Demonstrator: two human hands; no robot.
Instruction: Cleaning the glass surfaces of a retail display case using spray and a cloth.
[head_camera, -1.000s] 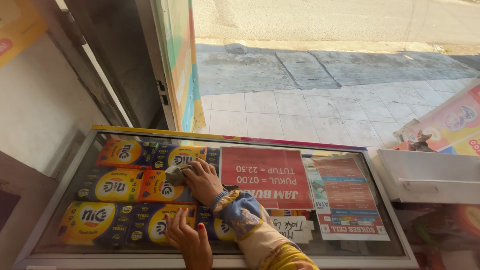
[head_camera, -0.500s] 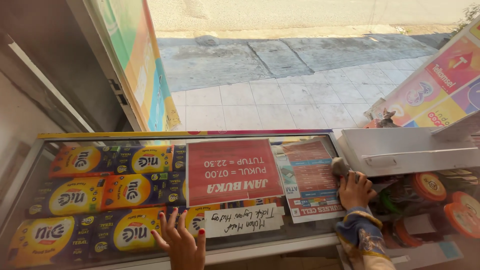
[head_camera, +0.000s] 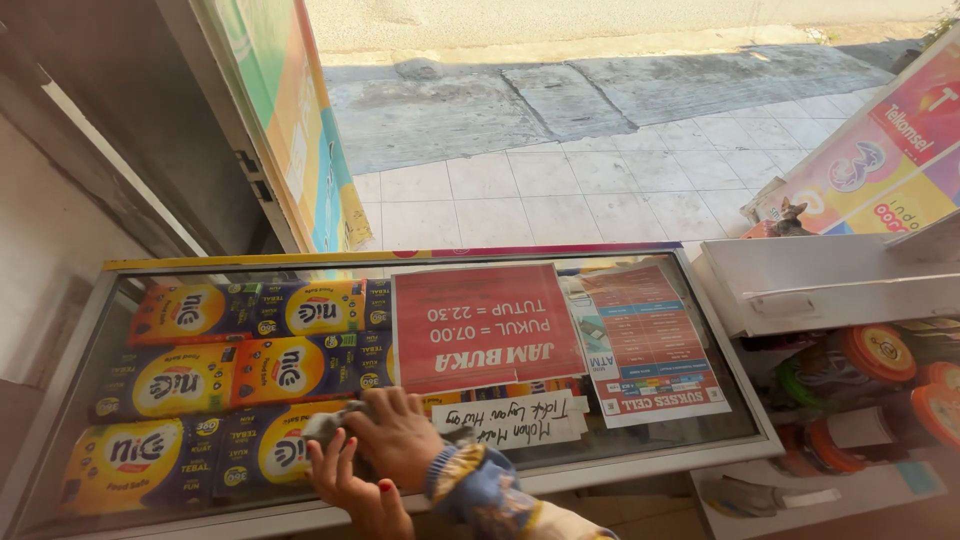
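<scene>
Head view, looking down on a glass-topped display case (head_camera: 700, 300) that serves as the desk and fills the lower half of the frame. The right hand (head_camera: 400, 440), low and left of centre, lies palm down on the glass, its fingers (head_camera: 385, 405) curled and pressed over a grey cloth (head_camera: 325, 425); the cloth lies on the glass and shows only at the hand's left edge, bunched. The left hand (head_camera: 350, 490) rests just below, touching the right; its fingers are spread flat on the glass and hold nothing.

Under the glass, on the left, lie yellow and orange packets (head_camera: 180, 380) in rows. At centre a red notice (head_camera: 485, 325) is fixed to the pane, with a white handwritten slip (head_camera: 515, 420) just below it and a printed price sheet (head_camera: 655, 345) to its right. A white shelf (head_camera: 820, 285) stands at the right edge, with round lidded jars (head_camera: 870, 360) beneath.

Step in hand, as judged: wiping the glass, with the cloth now at the lower left part of the pane. The next stroke calls for flat, even pressure and a path that skirts the paper slip, whose edge lies just beside the right hand and could lift or tear.
</scene>
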